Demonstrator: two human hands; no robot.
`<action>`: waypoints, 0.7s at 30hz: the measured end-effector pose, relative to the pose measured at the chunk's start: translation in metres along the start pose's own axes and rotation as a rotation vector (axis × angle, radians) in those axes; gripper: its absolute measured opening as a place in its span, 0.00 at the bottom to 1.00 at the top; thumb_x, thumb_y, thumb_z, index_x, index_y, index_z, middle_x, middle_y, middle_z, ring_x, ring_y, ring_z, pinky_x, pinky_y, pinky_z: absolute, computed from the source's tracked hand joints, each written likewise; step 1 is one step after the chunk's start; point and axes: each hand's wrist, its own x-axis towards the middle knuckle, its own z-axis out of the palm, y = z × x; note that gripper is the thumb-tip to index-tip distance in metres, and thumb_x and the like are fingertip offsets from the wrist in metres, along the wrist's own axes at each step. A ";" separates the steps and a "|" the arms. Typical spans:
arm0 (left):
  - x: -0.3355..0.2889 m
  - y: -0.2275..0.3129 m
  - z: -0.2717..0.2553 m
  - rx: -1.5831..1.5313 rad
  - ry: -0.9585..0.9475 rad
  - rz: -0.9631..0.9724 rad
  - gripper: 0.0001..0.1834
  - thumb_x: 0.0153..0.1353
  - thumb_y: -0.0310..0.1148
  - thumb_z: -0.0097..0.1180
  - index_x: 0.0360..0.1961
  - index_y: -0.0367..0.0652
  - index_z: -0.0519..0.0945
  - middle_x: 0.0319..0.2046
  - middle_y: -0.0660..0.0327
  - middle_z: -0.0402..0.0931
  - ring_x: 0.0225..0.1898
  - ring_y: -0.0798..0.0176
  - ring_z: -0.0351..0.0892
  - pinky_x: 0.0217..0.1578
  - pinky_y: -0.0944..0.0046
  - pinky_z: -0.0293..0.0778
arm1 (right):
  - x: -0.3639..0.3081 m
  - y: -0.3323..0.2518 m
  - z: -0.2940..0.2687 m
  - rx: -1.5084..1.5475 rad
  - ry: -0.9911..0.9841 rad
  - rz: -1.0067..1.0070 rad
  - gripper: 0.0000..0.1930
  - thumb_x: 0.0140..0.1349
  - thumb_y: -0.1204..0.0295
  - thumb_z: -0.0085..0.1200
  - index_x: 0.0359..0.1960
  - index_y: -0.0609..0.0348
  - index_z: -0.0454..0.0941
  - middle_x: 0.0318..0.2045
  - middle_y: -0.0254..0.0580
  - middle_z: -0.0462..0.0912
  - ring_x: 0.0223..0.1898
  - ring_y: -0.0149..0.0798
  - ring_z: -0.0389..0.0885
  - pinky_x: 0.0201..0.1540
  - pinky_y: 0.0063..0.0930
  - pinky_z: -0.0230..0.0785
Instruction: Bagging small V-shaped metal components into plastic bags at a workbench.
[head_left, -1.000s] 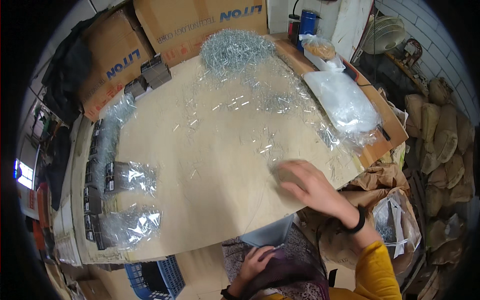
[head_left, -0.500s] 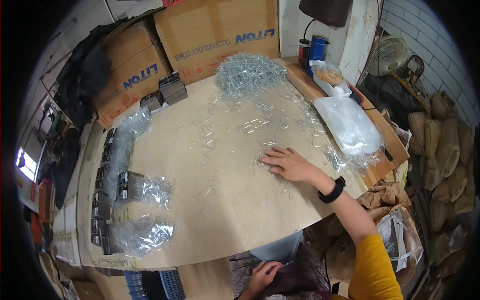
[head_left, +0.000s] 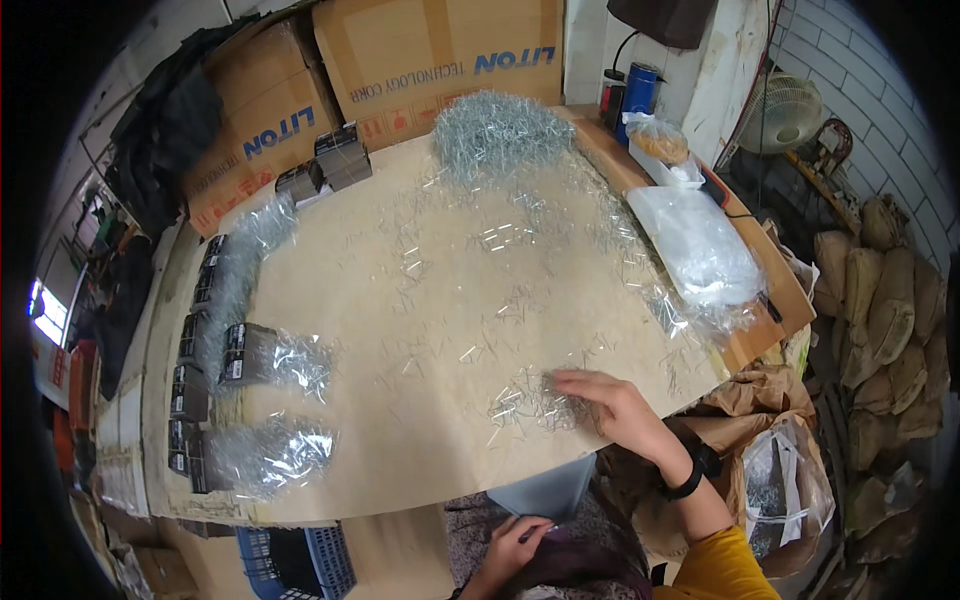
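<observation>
A person's right hand (head_left: 615,408) lies flat, palm down, on a pale brown tabletop (head_left: 420,300), its fingers (head_left: 575,382) spread and released, pressing on a small cluster of thin metal pins (head_left: 530,402) that sits under and just ahead of the fingertips. A black band circles that wrist. The left hand (head_left: 510,548) is low, below the tabletop's near edge, its fingers curled on the lower edge of a small clear plastic bag (head_left: 545,492); whether it truly grips is hard to tell. More loose pins are scattered thinly across the tabletop beyond the right fingers. Far beyond them, at the back edge, stands a big heap of silvery pins (head_left: 500,130). Well to the left of the fingers, filled clear packets of pins (head_left: 270,360) lie in a row along the tabletop's left side. To the right of and beyond the fingers rests a stack of empty clear bags (head_left: 700,250). Cardboard boxes (head_left: 440,60) stand behind the tabletop.
</observation>
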 end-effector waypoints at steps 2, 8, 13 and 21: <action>0.002 0.006 0.000 -0.027 -0.007 -0.031 0.07 0.55 0.24 0.65 0.36 0.42 0.83 0.32 0.56 0.82 0.33 0.54 0.84 0.35 0.61 0.79 | -0.010 0.008 0.005 -0.156 0.278 0.055 0.26 0.47 0.91 0.45 0.49 0.62 0.79 0.56 0.48 0.78 0.62 0.49 0.72 0.62 0.37 0.67; 0.003 0.007 0.000 -0.020 0.008 -0.037 0.06 0.55 0.23 0.65 0.35 0.41 0.83 0.31 0.57 0.82 0.33 0.55 0.84 0.35 0.62 0.79 | -0.030 0.014 0.028 -0.044 0.205 -0.007 0.29 0.44 0.93 0.44 0.49 0.59 0.81 0.56 0.46 0.77 0.62 0.51 0.70 0.64 0.40 0.61; 0.004 0.010 -0.002 0.002 0.015 -0.020 0.06 0.54 0.23 0.65 0.35 0.40 0.83 0.31 0.57 0.82 0.32 0.55 0.84 0.35 0.62 0.79 | -0.007 -0.001 0.042 -0.308 0.203 -0.130 0.29 0.46 0.87 0.52 0.53 0.51 0.79 0.57 0.41 0.75 0.60 0.45 0.68 0.61 0.40 0.55; 0.005 0.015 -0.005 0.009 -0.001 -0.027 0.06 0.54 0.24 0.65 0.34 0.39 0.83 0.32 0.57 0.82 0.33 0.55 0.83 0.36 0.62 0.79 | -0.008 0.000 0.042 -0.359 0.257 -0.060 0.30 0.43 0.89 0.50 0.52 0.56 0.77 0.56 0.42 0.75 0.59 0.44 0.69 0.60 0.41 0.54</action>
